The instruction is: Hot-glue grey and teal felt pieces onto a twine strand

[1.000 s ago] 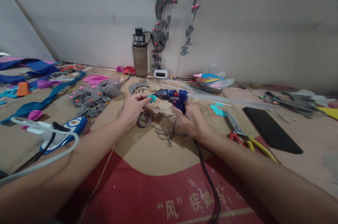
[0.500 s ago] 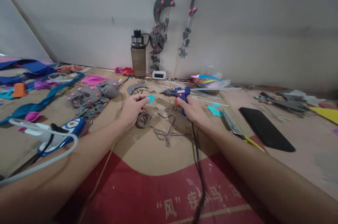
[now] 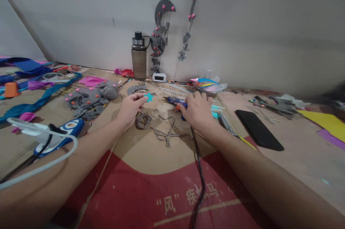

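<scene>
Between the thumb and fingers of my left hand (image 3: 129, 109) is a small turquoise flower-shaped cutout (image 3: 148, 97), held above the cardboard. My right hand (image 3: 198, 113), back upward, is over the handle of a blue glue gun (image 3: 174, 101), fingers curled down around it. The gun's nozzle points left; its handle is mostly hidden under the hand. A black cable (image 3: 198, 160) runs from it toward me. Coiled grey cord (image 3: 143, 121) and a loose tangle of grey cord (image 3: 167, 134) lie between my hands. Beyond my left hand lies a grey crescent piece (image 3: 136, 89).
Scissors (image 3: 228, 124), turquoise cutouts (image 3: 216, 114) and a black phone (image 3: 258, 130) lie to the right. At the back stand a bottle (image 3: 139, 62) and a small clock (image 3: 159, 77). Left are grey felt pieces (image 3: 87, 99) and a blue power strip (image 3: 71, 130).
My right hand has turned from gripping the glue gun's handle side-on to lying over it from above, and the gun looks tipped lower. My left hand still holds the turquoise flower cutout.
</scene>
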### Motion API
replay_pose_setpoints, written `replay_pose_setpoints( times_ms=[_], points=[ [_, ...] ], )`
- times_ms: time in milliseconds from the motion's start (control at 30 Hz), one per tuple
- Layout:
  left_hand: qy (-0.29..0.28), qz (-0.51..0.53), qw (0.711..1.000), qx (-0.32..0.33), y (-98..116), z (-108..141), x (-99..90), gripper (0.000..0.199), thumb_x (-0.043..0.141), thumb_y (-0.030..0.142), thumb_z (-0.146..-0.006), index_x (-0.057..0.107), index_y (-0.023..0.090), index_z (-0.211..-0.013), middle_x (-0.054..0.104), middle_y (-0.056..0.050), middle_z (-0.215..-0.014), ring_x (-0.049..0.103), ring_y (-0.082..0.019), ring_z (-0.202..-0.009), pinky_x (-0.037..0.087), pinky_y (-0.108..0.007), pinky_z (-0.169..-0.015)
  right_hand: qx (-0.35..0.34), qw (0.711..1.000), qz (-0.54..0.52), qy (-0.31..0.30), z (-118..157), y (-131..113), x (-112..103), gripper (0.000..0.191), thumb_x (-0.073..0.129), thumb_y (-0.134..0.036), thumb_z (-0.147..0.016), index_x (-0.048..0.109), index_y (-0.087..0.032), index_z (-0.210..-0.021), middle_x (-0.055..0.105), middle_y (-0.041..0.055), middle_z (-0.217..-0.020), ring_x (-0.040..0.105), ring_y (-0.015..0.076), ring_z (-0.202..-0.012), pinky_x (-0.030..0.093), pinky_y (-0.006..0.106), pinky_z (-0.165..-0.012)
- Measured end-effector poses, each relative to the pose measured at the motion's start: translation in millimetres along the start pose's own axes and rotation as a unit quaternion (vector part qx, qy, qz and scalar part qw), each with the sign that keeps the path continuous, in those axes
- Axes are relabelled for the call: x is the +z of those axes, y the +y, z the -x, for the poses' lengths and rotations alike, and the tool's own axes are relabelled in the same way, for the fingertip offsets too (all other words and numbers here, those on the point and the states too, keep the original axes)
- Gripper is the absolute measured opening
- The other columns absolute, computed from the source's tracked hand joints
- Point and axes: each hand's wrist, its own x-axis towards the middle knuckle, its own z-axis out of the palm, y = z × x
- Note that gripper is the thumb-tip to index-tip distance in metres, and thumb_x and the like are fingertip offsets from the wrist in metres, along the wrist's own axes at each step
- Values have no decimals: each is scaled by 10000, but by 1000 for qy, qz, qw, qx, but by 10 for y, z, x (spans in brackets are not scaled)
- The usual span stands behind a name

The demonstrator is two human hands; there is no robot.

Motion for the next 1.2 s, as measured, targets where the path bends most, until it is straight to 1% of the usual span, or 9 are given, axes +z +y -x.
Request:
replay_pose_setpoints(
  times_ms=[133, 233, 300, 400, 467, 633, 800, 1033, 1200],
  points=[
    [0, 2, 1000, 5, 20, -4, -6, 267, 779, 305, -573, 637, 136, -723, 502, 39, -569, 373, -37, -458, 226, -173, -402, -124, 977, -151, -90, 50, -217, 20, 165, 628, -275, -809, 646, -166, -932, 597, 130, -1031, 482, 281, -1011, 394, 429, -859],
    [-12, 5, 1000, 9, 10, -15, -6, 273, 782, 307, -568, 646, 134, -730, 507, 35, -575, 381, -39, -463, 229, -172, -399, -136, 957, -199, -159, 76, -322, 143, 49, 648, -217, -790, 650, -173, -810, 623, 91, -924, 520, 239, -931, 404, 397, -855],
    [-20, 5, 1000, 4, 2, -17, -3, 276, 783, 304, -571, 651, 132, -741, 514, 30, -573, 394, -41, -465, 232, -168, -395, -132, 956, -196, -172, 82, -354, 200, 89, 621, -171, -795, 614, -172, -706, 628, 77, -837, 542, 224, -870, 397, 395, -862],
    [-37, 0, 999, -1, 0, -3, 2, 270, 771, 297, -597, 653, 124, -767, 531, 18, -557, 415, -44, -456, 233, -162, -387, -142, 962, -179, -152, 84, -386, 191, 152, 569, -152, -804, 543, -182, -657, 615, 84, -795, 545, 231, -843, 396, 390, -837],
    [-50, -14, 999, -2, 6, 11, 4, 251, 749, 297, -634, 648, 121, -782, 543, 10, -545, 398, -38, -424, 221, -163, -378, -129, 962, -200, -134, 74, -418, 132, 147, 508, -147, -823, 498, -193, -684, 604, 76, -782, 543, 214, -803, 407, 357, -763],
    [-59, -35, 998, -4, 28, 26, 6, 231, 719, 296, -674, 643, 120, -804, 599, -21, -553, 409, -40, -385, 255, -169, -381, -51, 920, -370, -121, -57, -551, -58, 91, 387, -215, -881, 425, -220, -798, 547, -20, -677, 490, 124, -586, 367, 260, -577],
    [-51, -30, 998, -4, 36, 14, 13, 238, 750, 282, -629, 643, 114, -759, 605, -24, -549, 475, -62, -416, 324, -181, -409, -70, 917, -391, -42, -188, -631, -81, 118, 439, -271, -862, 467, -206, -769, 508, -12, -696, 454, 131, -643, 359, 269, -617],
    [-51, -64, 996, -20, 51, 74, 59, 149, 714, 251, -668, 630, 133, -702, 592, -11, -526, 451, -59, -380, 316, -181, -376, -72, 921, -384, 12, -141, -524, 45, 114, 485, -272, -862, 513, -194, -783, 549, 39, -814, 475, 161, -757, 366, 294, -684],
    [-59, -76, 995, -33, 90, 147, 114, 107, 689, 218, -691, 629, 133, -668, 587, -10, -505, 445, -61, -355, 298, -186, -358, -77, 925, -372, 12, -139, -488, 91, 123, 496, -285, -868, 514, -201, -779, 555, 41, -839, 475, 166, -769, 362, 300, -693]
  ],
)
